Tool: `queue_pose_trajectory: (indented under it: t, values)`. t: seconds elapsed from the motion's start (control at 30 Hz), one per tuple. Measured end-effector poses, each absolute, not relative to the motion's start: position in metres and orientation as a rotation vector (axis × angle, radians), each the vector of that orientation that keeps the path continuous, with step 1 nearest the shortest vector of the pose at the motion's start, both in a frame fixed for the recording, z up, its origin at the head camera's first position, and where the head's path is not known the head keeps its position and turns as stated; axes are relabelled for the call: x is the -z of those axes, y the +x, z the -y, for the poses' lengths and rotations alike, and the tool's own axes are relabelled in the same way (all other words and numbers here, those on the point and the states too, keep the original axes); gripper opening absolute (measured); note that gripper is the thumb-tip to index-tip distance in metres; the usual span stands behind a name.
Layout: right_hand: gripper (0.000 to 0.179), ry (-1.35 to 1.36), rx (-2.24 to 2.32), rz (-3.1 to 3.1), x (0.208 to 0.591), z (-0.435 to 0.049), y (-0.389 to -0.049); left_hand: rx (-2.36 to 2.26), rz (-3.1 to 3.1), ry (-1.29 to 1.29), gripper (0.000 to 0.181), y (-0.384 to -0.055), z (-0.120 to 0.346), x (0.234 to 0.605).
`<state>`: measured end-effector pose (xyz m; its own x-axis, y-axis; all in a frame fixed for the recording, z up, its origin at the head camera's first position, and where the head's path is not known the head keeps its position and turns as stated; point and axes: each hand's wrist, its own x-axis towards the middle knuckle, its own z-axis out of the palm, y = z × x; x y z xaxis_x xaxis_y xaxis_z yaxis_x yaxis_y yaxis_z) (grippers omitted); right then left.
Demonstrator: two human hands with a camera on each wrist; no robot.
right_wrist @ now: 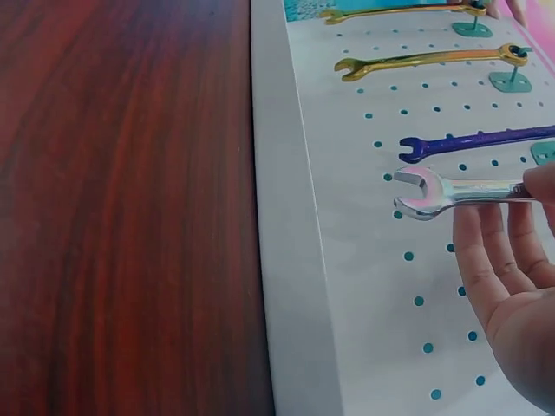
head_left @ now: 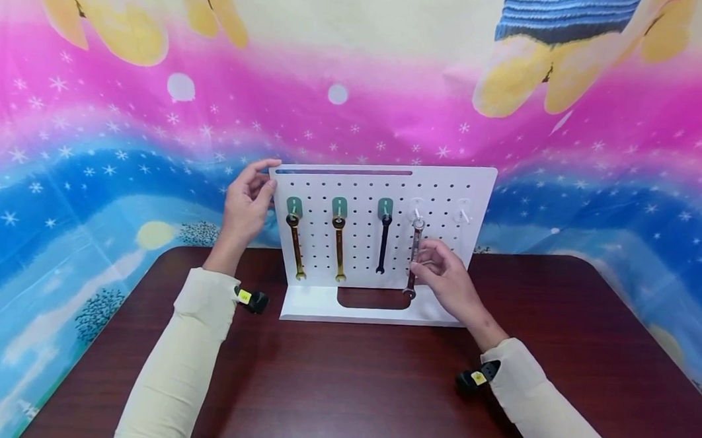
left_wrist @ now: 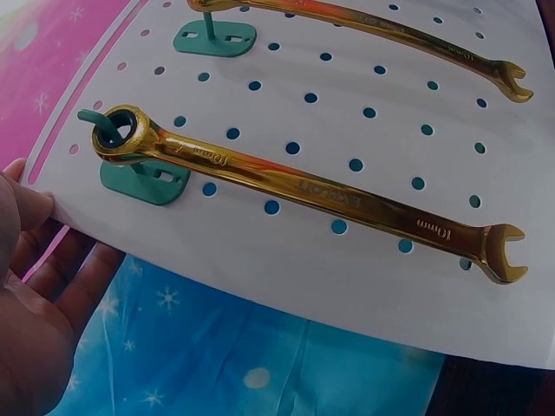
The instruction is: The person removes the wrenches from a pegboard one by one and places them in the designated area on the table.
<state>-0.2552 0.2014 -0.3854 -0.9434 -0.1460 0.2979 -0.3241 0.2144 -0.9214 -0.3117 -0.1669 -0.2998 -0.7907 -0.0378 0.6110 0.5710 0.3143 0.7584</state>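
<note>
A white pegboard stands upright on the table. My left hand pinches its upper left corner, thumb on the front face and fingers behind. With the right hand I grip the shank of a silver combination wrench, thumb on one side and fingers on the other. That wrench points open end down, and its ring end overlaps the tip of a clear hook in the head view. To its left hang a dark purple wrench and two gold wrenches, one mid-left and a 10mm one nearest my left hand.
Green hooks carry the three hanging wrenches. Another clear hook is fixed at the board's far right. The board's base has a cut-out and rests on a dark red wooden table. A patterned cloth hangs behind.
</note>
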Motion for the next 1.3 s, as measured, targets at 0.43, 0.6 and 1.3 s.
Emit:
queue_pose_trajectory:
  t: [0.43, 0.6, 1.3]
  values:
    - [0.054, 0.504, -2.075, 2.193, 0.379, -0.204, -0.246, 1.469, 2.045, -0.487, 0.034, -0.312, 0.169, 0.301]
    - [0.053, 0.500, -2.106, 2.194, 0.375, -0.209, -0.244, 1.479, 2.039, -0.507, 0.034, -0.312, 0.168, 0.301]
    - [0.049, 0.529, -2.062, 2.314, 0.357, -0.220, -0.236, 1.496, 2.019, -0.485, 0.033, -0.314, 0.166, 0.303]
